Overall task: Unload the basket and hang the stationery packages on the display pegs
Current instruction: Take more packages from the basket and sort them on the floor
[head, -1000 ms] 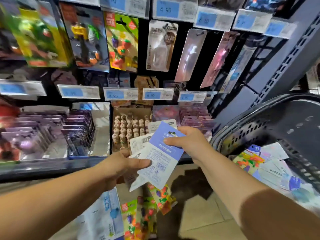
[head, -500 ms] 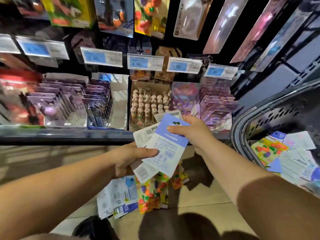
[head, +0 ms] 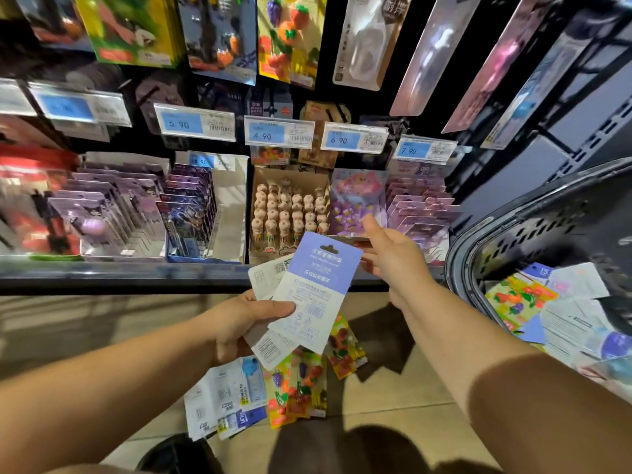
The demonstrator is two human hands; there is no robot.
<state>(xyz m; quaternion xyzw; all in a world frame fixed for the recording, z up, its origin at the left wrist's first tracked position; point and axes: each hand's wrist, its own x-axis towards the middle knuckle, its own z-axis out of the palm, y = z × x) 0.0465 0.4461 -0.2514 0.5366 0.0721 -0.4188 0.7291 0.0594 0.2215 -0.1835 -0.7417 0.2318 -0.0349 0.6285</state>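
My left hand [head: 239,323] grips a fanned stack of stationery packages; the top one is a blue-and-white card [head: 316,295] seen from the back, with white cards [head: 268,278] behind it. My right hand [head: 390,258] hovers just right of the blue card's top corner with fingers relaxed, holding nothing. The dark plastic basket [head: 513,213] stands at the right with several packages inside, among them a fruit-print pack [head: 516,299]. Packages hang on pegs [head: 287,39] along the top of the display.
Fruit-print packs [head: 297,388] and white-blue packs [head: 222,405] lie on the tiled floor below my hands. A shelf [head: 136,278] holds boxes of pens and carded items. Price tags [head: 278,133] run above it. A dark shoe [head: 178,456] shows at the bottom.
My right hand has let go of the blue card's top and shifted slightly right. My left hand still holds the stack. The view has tilted down, showing more floor.
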